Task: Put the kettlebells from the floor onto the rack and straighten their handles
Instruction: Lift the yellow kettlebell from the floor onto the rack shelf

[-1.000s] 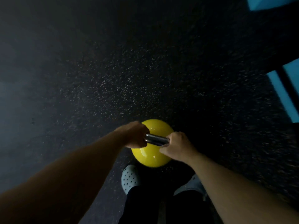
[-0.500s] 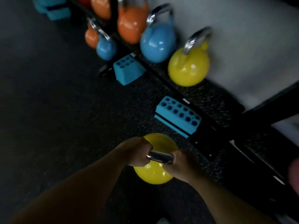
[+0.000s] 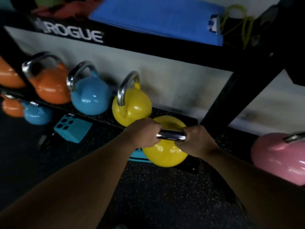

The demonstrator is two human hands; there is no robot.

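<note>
Bare left hand (image 3: 143,133); bare right hand (image 3: 195,140); sleeveless forearms

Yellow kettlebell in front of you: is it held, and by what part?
Yes. The left hand and right hand both grip the yellow kettlebell by its steel handle, one at each end.

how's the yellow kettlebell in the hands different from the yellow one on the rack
The held yellow kettlebell is gripped by the left hand and right hand; the racked yellow kettlebell rests untouched on the shelf. The held one's handle runs left-right, the racked one's is turned almost edge-on. Both are yellow with chrome handles.
</note>
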